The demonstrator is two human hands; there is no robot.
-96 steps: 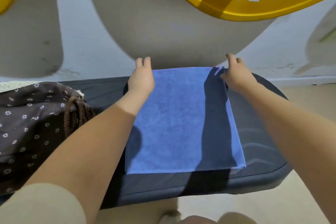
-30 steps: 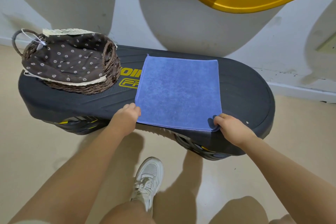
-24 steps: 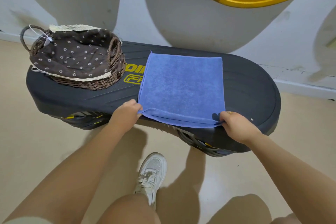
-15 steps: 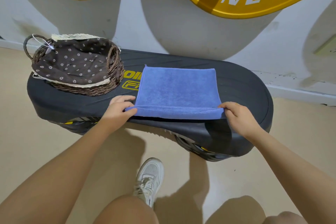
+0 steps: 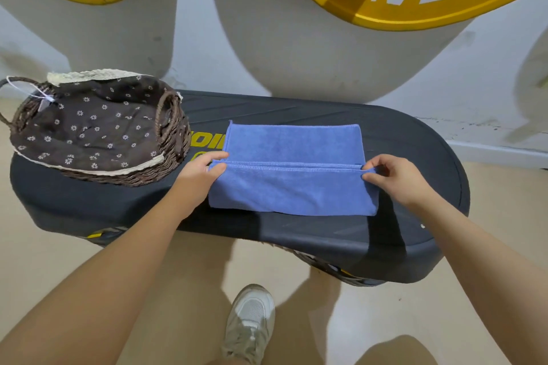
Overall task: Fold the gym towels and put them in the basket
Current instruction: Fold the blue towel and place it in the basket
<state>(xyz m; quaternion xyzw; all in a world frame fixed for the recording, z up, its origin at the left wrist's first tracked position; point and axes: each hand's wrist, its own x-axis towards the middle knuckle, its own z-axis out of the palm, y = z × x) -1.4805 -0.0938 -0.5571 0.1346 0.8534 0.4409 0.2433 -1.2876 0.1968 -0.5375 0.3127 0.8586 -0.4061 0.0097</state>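
Pinching the blue microfibre towel [image 5: 292,187] at its hemmed corners, my left hand [image 5: 199,170] and right hand [image 5: 396,176] are folding it. I'm judging it light and limp, so corners are gripping best.

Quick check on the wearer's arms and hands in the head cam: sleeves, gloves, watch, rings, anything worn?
Both forearms are bare up to the frame's edge in the current view: no sleeve visible. The left hand and right hand wear no gloves, and no watch, band or ring shows on the sides facing the camera. No markings or cables. Below, one light grey-white lace-up sneaker is visible.
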